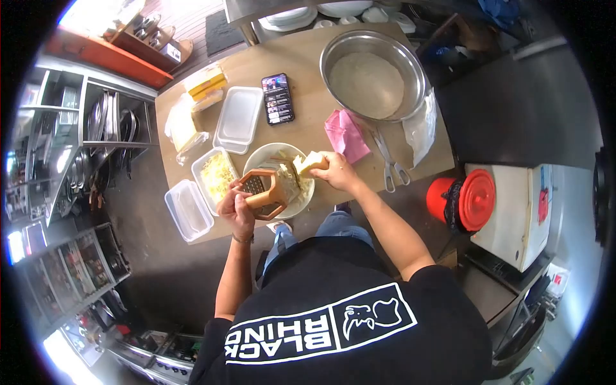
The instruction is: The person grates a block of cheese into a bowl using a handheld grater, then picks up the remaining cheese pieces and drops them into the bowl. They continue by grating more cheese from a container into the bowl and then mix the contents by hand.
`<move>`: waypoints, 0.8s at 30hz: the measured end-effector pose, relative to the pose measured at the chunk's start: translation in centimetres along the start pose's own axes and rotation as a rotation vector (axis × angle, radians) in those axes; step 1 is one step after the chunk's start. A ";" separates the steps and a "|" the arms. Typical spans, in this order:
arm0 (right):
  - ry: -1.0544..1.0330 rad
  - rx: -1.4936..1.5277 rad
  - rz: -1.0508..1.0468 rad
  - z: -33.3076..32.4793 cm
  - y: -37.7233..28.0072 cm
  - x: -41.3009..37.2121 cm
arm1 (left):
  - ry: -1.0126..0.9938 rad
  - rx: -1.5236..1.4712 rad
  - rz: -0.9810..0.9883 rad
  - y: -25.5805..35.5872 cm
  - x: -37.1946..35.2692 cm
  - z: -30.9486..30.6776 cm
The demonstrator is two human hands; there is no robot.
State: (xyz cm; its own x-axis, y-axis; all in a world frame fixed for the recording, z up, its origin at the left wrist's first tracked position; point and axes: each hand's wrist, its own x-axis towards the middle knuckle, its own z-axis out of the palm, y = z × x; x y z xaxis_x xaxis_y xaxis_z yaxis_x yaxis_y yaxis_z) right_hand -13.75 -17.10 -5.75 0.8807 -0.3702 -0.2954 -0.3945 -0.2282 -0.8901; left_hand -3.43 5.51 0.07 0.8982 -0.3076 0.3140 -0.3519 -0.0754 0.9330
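Note:
My left hand (237,215) is closed around the wooden-framed grater (274,199), which is tilted over a white bowl (255,156). A pale yellow block of cheese (310,164) is gripped in my right hand (335,172), over the right part of the bowl, beside the grater's far end. Grated shreds (294,188) lie inside the bowl. Left of the bowl, a clear plastic container (197,168) is filled with yellowish grated cheese (218,174). Another clear container (187,210) sits at the table's left front corner.
Behind the bowl are stacked plastic lids (240,117), a phone (278,99) with its screen lit, and wrapped cheese (184,127). To the right are a pink cloth (346,136), scissors (387,163), a plastic bag (420,135) and a large metal bowl (417,96) of flour-like powder. A red bin (475,200) stands off the table.

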 end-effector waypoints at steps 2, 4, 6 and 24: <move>0.081 0.071 -0.021 -0.1 0.1 -0.3 | 0.050 -0.102 -0.042 0.1 -0.1 -0.1; 0.127 0.220 -0.033 0.2 1.6 0.1 | 0.073 -0.193 -0.061 0.5 0.2 -0.7; 0.134 0.276 -0.021 0.2 2.3 0.2 | 0.071 -0.212 -0.032 0.9 0.5 -1.0; 0.033 -0.017 -0.103 1.1 0.5 1.3 | 0.148 -0.147 -0.075 0.3 -0.1 -2.9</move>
State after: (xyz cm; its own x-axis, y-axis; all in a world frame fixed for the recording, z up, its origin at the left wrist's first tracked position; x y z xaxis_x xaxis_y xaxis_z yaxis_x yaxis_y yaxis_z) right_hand -12.51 -16.77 -6.97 0.9078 -0.3736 -0.1908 -0.3071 -0.2820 -0.9089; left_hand -2.82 8.24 0.81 0.9532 -0.1625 0.2550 -0.2503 0.0494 0.9669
